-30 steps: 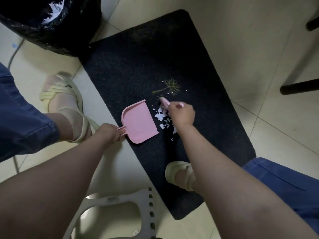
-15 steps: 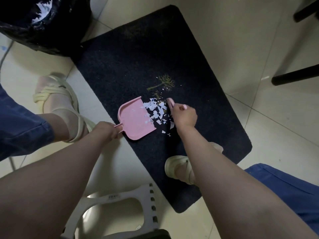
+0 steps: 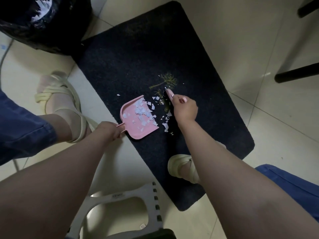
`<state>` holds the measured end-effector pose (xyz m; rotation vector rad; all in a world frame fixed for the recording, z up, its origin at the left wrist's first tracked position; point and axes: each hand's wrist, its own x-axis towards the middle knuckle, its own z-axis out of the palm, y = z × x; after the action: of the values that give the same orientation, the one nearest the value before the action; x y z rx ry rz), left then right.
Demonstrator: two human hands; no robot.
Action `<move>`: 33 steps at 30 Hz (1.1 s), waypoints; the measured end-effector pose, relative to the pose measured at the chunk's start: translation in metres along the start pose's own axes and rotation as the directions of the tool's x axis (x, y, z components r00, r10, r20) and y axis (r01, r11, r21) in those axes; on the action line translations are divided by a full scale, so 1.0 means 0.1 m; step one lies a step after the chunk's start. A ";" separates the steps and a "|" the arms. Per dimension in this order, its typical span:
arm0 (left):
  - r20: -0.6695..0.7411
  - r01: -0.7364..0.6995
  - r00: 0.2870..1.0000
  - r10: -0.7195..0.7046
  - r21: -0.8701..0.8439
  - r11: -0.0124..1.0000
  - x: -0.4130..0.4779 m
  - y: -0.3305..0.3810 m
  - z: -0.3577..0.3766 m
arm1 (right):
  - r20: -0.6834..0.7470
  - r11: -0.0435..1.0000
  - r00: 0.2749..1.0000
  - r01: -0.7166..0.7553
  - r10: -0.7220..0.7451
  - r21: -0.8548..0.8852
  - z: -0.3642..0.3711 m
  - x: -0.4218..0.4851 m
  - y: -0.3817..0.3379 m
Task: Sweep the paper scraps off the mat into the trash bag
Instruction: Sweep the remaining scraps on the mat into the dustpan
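On the dark mat (image 3: 138, 49), paper scraps (image 3: 143, 111) are seen partly in a pink dustpan (image 3: 136, 125), partly beside it.
The dustpan's handle is gripped by the left hand (image 3: 108, 131) at the mat's left edge; a small pink brush (image 3: 170, 94) is clasped in the curled right hand (image 3: 184, 109), just right of the loose scraps. The black trash bag (image 3: 43, 23) is set by the mat's far left corner.
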<state>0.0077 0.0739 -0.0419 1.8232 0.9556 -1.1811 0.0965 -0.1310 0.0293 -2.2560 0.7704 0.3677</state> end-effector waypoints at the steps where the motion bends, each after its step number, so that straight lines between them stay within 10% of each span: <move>1: 0.008 -0.005 1.000 0.005 -0.005 1.000 0.01 0.00 0.00 | 0.053 1.000 0.999 -0.002 0.004 -0.021 0.05 -0.02 -0.02; 7: 0.030 -0.004 1.000 0.004 0.016 1.000 0.02 0.01 -0.02 | 0.244 0.997 0.969 0.050 -0.033 -0.064 0.09 -0.11 -0.03; 17: 0.097 -0.054 0.994 0.057 -0.027 0.998 -0.01 -0.11 -0.04 | -0.182 0.987 0.972 -0.156 0.148 -0.030 -0.30 -0.19 0.23; 27: 0.064 -0.043 0.997 0.034 0.137 0.990 -0.02 -0.26 0.10 | 0.044 0.993 0.998 -0.056 0.051 0.104 0.00 -0.58 0.44; 33: 0.083 -0.034 0.996 0.025 0.112 0.993 0.06 -0.26 0.08 | -0.114 0.997 0.992 -0.038 0.047 0.074 -0.13 -0.44 0.45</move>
<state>-0.0166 0.0795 -0.0552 1.8555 0.8278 -1.3045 0.0345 -0.1471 0.0351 -2.2118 0.8788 0.2268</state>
